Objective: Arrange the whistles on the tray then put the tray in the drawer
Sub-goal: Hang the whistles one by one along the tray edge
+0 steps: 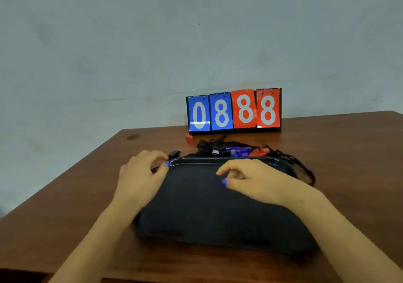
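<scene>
A black tray [196, 213] lies on the brown table in front of me. My left hand [141, 173] is at the tray's far left corner, its curled fingers pinching a small blue whistle [166, 163] of which only a tip shows. My right hand [246, 178] hovers over the tray's far half and holds another blue whistle [224, 182], mostly hidden under the fingers. Behind the tray lies a tangle of blue whistles [237, 150], red whistles [259, 152] and a black whistle [216, 151] with black cords. Another black whistle [175, 153] lies by my left fingertips.
A flip scoreboard [234, 111] reading 0888 stands at the table's back edge against the wall. A single red whistle [188, 136] lies in front of its left end. Black cords [305, 169] trail past the tray's right corner.
</scene>
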`<action>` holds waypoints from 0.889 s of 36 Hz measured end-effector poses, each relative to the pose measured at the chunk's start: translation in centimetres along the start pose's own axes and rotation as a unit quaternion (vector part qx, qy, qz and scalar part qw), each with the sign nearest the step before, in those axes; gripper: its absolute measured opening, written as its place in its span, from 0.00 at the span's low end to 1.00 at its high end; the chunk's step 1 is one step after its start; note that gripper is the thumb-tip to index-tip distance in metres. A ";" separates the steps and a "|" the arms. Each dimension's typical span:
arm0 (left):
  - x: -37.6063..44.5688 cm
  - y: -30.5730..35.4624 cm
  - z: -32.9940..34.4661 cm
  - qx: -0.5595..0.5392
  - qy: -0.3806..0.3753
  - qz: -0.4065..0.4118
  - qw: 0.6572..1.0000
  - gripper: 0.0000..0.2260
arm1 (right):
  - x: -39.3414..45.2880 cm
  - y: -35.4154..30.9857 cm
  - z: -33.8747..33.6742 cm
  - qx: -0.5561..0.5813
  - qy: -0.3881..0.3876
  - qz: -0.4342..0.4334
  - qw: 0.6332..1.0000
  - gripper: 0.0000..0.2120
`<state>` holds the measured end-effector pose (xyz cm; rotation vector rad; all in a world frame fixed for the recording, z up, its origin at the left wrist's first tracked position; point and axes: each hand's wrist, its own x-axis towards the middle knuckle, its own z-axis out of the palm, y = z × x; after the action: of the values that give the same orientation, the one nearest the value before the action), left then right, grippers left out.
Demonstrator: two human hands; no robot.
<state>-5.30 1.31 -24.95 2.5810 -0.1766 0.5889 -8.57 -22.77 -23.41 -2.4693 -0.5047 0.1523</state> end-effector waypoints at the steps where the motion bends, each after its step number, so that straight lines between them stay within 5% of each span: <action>1: 1.0 0.1 0.5 0.008 -0.033 0.004 0.999 0.05 | 0.9 0.1 -0.3 -0.004 -0.013 0.009 1.000 0.14; 8: 7.3 -1.2 5.0 0.067 -0.098 0.002 0.993 0.08 | 5.2 3.0 -1.8 -0.010 -0.029 0.079 0.996 0.13; 15: 8.9 -4.4 9.1 0.063 -0.190 0.021 0.980 0.17 | 8.3 6.9 -1.5 -0.027 0.049 0.162 0.985 0.13; 21: 9.4 -5.8 8.3 0.119 -0.216 0.075 0.966 0.20 | 7.3 8.0 -2.2 -0.025 -0.042 0.189 0.981 0.18; 26: 9.6 -6.0 8.5 0.113 -0.195 0.079 0.971 0.18 | 4.5 7.3 -3.5 -0.013 -0.227 0.237 0.945 0.28; 32: 8.8 -6.0 8.5 0.027 -0.193 0.092 0.976 0.12 | 2.9 6.5 -3.6 0.038 -0.184 0.261 0.947 0.20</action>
<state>7.16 2.35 -30.37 2.7263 -0.5407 0.1469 -3.02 -28.42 -24.30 -2.4480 0.0241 0.8394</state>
